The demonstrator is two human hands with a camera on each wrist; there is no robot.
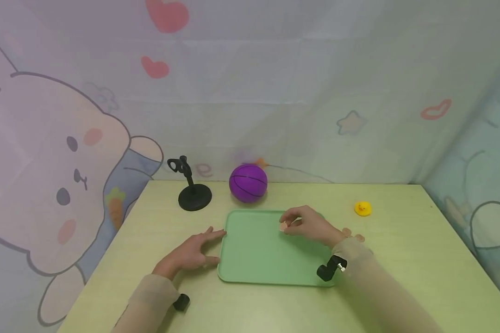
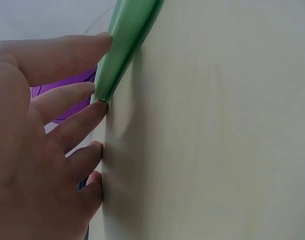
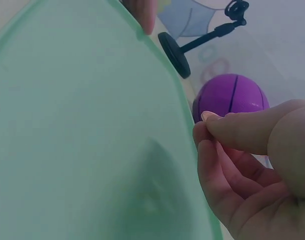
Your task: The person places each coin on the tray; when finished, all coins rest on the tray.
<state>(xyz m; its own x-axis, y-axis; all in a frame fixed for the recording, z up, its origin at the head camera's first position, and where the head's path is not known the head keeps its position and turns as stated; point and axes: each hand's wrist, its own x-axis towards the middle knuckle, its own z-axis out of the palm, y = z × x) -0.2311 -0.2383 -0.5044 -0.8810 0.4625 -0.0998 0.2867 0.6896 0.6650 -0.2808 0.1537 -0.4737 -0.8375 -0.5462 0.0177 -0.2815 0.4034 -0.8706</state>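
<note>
Right hand [image 1: 310,225] pinches disc [image 1: 283,226] between thumb and fingertips over tray [image 1: 254,259], left hand [image 1: 191,252] spread-fingered against tray's left edge, two loose discs [image 1: 346,232] right of it; small pinch could slip, dropping disc, or left-hand push could skew tray.

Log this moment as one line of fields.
left hand: touches left edge of green tray | right hand: pinches small disc over tray | beyond tray: purple ball, black stand | right side: yellow duck, loose discs

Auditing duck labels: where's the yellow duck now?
Head view: the yellow duck is on the right side of the table, just beyond the small discs and right of the green tray.
</note>
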